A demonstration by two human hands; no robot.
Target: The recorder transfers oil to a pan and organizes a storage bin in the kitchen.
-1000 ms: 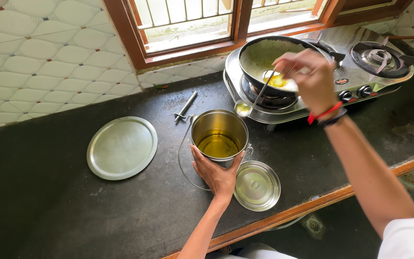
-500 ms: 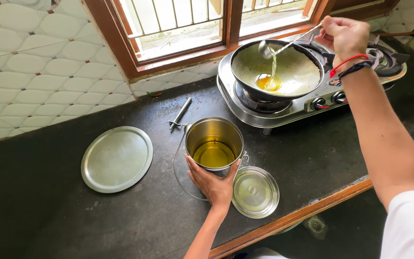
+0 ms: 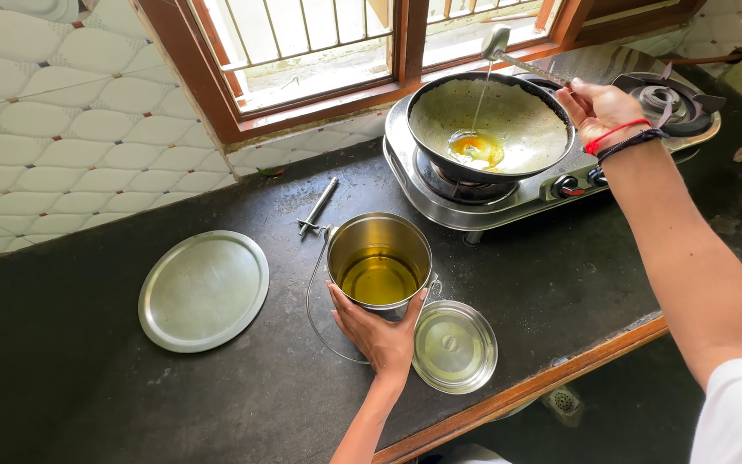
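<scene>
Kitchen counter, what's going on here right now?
A person stands at a dark counter. The right hand holds a ladle tipped above a black pan on a gas stove, and a thin stream of yellow oil runs down into a small pool in the pan. The left hand steadies a steel pail partly filled with oil. The pail's lid lies beside it, and a flat steel plate lies further left.

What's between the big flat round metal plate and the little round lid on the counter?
The open steel pail of yellow oil, gripped by the left hand, stands between flat steel plate and small steel lid, in the head view.
</scene>
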